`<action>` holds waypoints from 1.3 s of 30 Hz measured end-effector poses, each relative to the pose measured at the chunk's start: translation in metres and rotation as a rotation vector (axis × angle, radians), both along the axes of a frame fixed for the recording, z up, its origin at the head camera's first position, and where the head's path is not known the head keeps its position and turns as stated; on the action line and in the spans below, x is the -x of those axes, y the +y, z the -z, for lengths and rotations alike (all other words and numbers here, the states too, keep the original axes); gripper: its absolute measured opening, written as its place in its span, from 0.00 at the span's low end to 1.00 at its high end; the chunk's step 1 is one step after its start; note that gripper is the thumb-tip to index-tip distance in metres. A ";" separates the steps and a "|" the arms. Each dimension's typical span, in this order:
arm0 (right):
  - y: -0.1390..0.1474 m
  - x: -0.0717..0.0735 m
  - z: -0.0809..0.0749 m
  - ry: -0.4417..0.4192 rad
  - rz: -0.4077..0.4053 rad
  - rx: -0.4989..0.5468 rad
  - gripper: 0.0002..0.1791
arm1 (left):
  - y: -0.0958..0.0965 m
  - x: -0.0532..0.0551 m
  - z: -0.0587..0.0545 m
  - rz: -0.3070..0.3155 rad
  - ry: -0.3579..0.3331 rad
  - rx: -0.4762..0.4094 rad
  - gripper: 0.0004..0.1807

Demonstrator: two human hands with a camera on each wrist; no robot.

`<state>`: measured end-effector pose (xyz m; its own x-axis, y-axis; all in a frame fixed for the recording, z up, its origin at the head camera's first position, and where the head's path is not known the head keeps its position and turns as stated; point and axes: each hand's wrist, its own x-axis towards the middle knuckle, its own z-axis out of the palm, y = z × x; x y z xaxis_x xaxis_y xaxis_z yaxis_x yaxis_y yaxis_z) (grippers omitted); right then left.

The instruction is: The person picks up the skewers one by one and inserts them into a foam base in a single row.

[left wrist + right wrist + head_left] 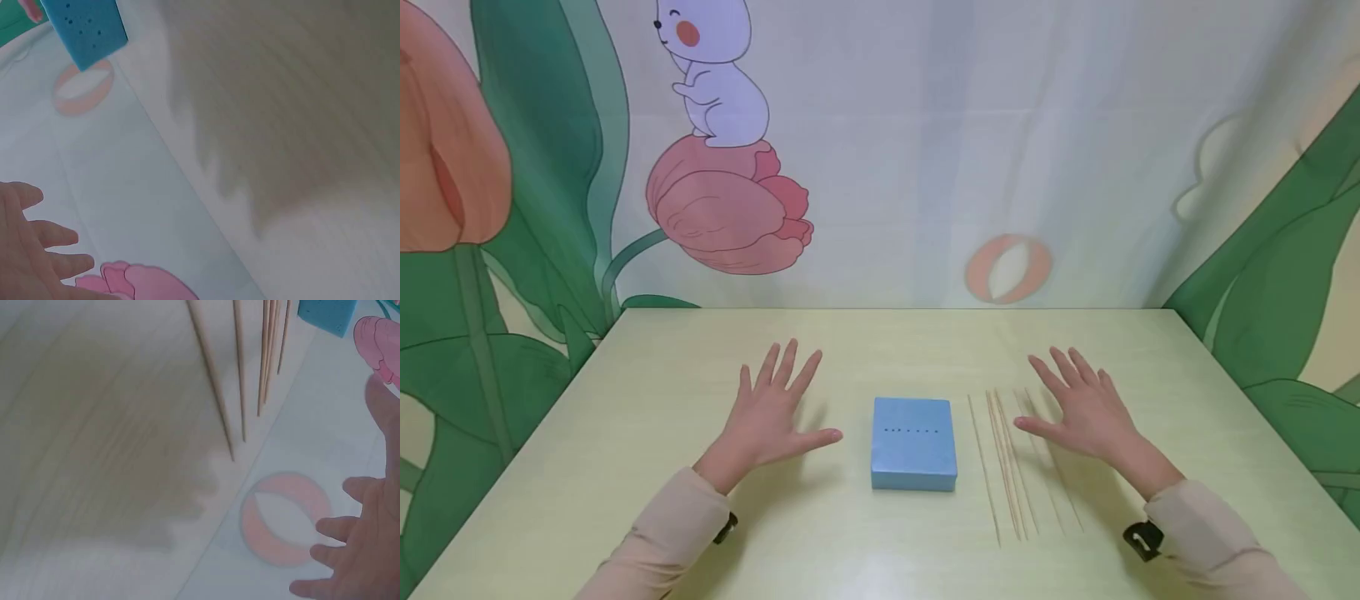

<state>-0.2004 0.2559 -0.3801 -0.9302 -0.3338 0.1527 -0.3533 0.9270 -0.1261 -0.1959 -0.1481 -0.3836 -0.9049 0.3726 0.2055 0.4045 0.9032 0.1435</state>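
Note:
A blue block [913,454] lies in the middle of the table, with a row of small dark holes across its top; more holes show on its side in the left wrist view. Several thin wooden skewers [1006,467] are laid out side by side just right of it. My left hand [767,417] hovers left of the block, fingers spread and holding nothing. Above the far ends of the skewers, on their right, my right hand [1086,412] is spread too, partly covering some of them. Both palms face down, apart from the block.
The pale wooden table [820,542] ends at the back against a light curtain [880,167] printed with flowers, leaves and a white animal. A dark strap piece [1142,540] sits at the right wrist, and another dark piece [726,527] at the left.

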 end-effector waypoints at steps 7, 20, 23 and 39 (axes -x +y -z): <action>0.017 0.016 0.014 -0.083 -0.129 0.050 0.45 | 0.018 0.003 0.005 0.125 -0.120 -0.049 0.53; 0.036 0.050 0.033 -0.372 -0.186 0.216 0.43 | 0.051 0.015 0.013 0.260 -0.498 -0.151 0.50; 0.039 0.054 0.037 -0.423 -0.175 0.238 0.44 | 0.052 0.016 0.015 0.265 -0.528 -0.160 0.50; 0.039 0.059 0.037 -0.434 -0.191 0.289 0.40 | 0.056 0.012 0.017 0.211 -0.504 -0.149 0.50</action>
<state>-0.2589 0.2945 -0.4175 -0.8552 -0.5040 -0.1213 -0.3705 0.7579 -0.5370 -0.2076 -0.0920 -0.4008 -0.8139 0.5561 -0.1683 0.4225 0.7654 0.4855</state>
